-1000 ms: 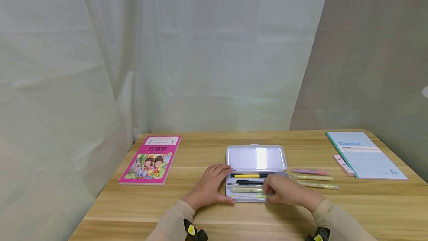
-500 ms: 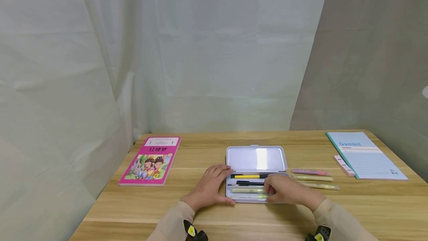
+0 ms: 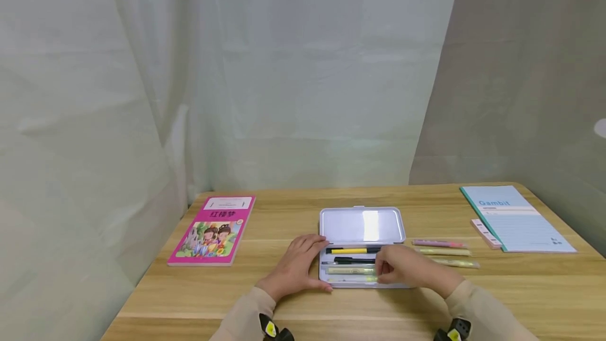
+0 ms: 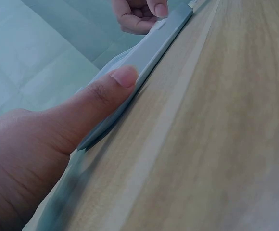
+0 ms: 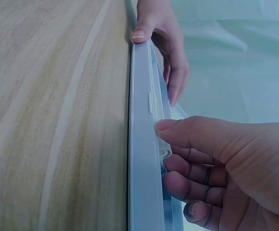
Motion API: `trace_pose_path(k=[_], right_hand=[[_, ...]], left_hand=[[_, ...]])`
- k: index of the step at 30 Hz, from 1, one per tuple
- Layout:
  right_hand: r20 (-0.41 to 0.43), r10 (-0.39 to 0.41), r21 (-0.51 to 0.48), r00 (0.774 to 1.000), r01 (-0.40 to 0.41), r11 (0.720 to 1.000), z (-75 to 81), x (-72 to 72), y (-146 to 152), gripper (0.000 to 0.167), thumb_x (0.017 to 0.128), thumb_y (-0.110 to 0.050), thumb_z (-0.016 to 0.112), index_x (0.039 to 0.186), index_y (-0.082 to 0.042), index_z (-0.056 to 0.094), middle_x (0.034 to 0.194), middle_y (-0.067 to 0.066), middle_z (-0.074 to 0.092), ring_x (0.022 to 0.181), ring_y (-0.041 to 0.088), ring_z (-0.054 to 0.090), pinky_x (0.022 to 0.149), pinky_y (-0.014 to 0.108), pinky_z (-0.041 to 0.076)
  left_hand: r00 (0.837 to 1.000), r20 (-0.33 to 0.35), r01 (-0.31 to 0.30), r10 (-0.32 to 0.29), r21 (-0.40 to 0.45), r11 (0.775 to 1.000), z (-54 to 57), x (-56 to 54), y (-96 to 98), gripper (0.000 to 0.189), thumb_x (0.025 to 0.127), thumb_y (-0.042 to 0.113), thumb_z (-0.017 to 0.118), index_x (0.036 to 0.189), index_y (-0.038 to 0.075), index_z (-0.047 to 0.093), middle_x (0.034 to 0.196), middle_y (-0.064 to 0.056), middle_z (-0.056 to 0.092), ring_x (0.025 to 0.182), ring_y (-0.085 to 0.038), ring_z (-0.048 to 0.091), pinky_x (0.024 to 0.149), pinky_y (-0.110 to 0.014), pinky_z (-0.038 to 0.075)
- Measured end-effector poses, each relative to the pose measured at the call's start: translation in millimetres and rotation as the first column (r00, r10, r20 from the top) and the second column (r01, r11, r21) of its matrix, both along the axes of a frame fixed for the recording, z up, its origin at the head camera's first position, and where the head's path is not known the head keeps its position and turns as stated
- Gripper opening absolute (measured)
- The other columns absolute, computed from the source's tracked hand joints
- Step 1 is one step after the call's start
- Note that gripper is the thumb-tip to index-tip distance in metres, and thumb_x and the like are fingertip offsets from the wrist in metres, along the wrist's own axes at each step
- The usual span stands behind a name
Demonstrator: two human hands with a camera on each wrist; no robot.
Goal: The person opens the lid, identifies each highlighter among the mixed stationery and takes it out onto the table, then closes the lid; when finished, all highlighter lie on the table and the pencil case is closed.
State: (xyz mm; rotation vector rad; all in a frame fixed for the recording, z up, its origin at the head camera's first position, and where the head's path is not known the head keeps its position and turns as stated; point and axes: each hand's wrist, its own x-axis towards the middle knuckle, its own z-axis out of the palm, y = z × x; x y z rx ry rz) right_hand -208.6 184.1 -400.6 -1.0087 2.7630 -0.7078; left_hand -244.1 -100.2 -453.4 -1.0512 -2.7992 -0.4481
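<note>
A white pencil case (image 3: 362, 225) lies with its lid folded back on the wooden table. My left hand (image 3: 295, 264) holds its left end, thumb at the front corner and fingers by the hinge side. At the right half, my right hand (image 3: 402, 267) pinches the end of a clear-wrapped pen (image 3: 352, 279) in the front of the case; the clear wrapper (image 5: 165, 149) shows between thumb and fingers in the right wrist view. Behind it in the case lie a pale yellow wrapped pen (image 3: 350, 270), a black pen (image 3: 352, 260) and a yellow-and-black pen (image 3: 351, 250).
Right of the case lie a pink wrapped pen (image 3: 439, 243) and two pale yellow ones, the nearer pen (image 3: 456, 263) partly behind my right hand. Farther right are a small pink box (image 3: 485, 234) and a notebook (image 3: 518, 220). A pink book (image 3: 213, 230) lies at the left.
My right hand has shifted very slightly to the right at the case. The left hand stays where it was on the case's left end.
</note>
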Motion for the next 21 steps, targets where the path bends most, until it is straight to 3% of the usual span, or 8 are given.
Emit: trace_pose_path(k=[21], right_hand=[[-0.008, 0.001, 0.124, 1.0, 0.0, 0.992, 6.2, 4.0, -5.1, 0.019, 0.07, -0.014, 0.08, 0.071, -0.016, 0.062, 0.064, -0.014, 0.051, 0.061, -0.005, 0.04, 0.055, 0.014, 0.039]], left_hand=[[1.0, 0.008, 0.013, -0.013, -0.005, 1.0, 0.3, 0.6, -0.4, 0.098, 0.065, 0.073, 0.07, 0.142, 0.019, 0.045, 0.146, 0.003, 0.044, 0.137, -0.02, 0.038, 0.119, -0.043, 0.028]])
